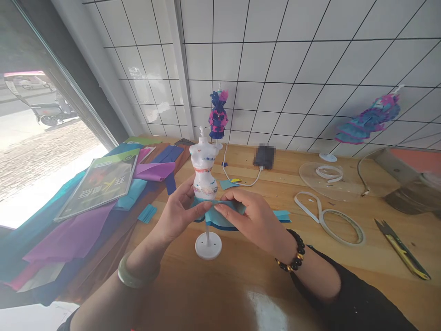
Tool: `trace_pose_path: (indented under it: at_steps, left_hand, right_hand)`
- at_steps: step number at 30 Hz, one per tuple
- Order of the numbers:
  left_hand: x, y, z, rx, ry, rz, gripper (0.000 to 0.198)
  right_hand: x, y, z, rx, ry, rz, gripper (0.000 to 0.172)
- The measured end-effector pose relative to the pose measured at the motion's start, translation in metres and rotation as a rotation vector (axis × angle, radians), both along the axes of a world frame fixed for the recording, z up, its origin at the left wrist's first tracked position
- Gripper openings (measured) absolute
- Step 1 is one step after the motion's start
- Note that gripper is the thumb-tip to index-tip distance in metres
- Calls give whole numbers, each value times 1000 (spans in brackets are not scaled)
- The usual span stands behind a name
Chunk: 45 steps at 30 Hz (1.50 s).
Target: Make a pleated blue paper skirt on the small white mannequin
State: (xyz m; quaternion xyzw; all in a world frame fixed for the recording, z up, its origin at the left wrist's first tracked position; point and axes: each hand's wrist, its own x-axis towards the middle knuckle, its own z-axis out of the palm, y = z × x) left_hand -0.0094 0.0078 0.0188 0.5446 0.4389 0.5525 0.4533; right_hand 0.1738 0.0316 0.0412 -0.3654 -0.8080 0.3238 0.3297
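Head view, mannequin (204, 170) on wooden table (241, 280), white tiled wall (292, 59), window (34, 151) left

Mannequin (204, 170) stands mid-table (241, 285); left hand (179, 209) and right hand (253, 218) flank it, pinching a paper strip (220, 220) at its waist. Left: booklet (99, 181) on paper sheets (69, 234). Right: tape loop (339, 225), scissors (403, 250) beyond. Far: phone (264, 156).

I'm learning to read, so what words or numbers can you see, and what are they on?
Booklet: big white characters, upside down from here, too blurred to read.
Booklet, small print: too small to read.
Mannequin, paper, scissors: no text.
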Motion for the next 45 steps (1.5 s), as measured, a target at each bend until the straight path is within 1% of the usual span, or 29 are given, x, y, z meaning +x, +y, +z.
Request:
trace_pose_path:
  at_steps: [4,9,21,27,32,34,39,45]
  left_hand:
    - [0,0,0,8,5,-7,56]
    - [-2,0,-3,-10,-11,-5,57]
    - [-2,-2,-2,-30,-26,-15,47]
    - [-2,0,-2,-17,1,-75,38]
    - [-1,-1,0,-32,0,-97,32]
    - [-1,-2,1,-27,-15,-109,33]
    - [2,-1,2,29,-35,-106,45]
    - [1,-1,1,26,-8,-103,42]
  right_hand:
    - [0,-1,-1,0,-7,-5,14]
    - [0,-1,0,-5,7,14,15]
    - [-1,-1,1,-22,25,53,18]
    - [-2,-1,0,-27,32,48,16]
    - [-2,-1,-1,-30,34,35,14]
    - [-2,-2,0,-33,22,24,14]
    - [-2,-5,2,-30,-4,9,11]
    - [-1,-4,3,-35,-18,13,10]
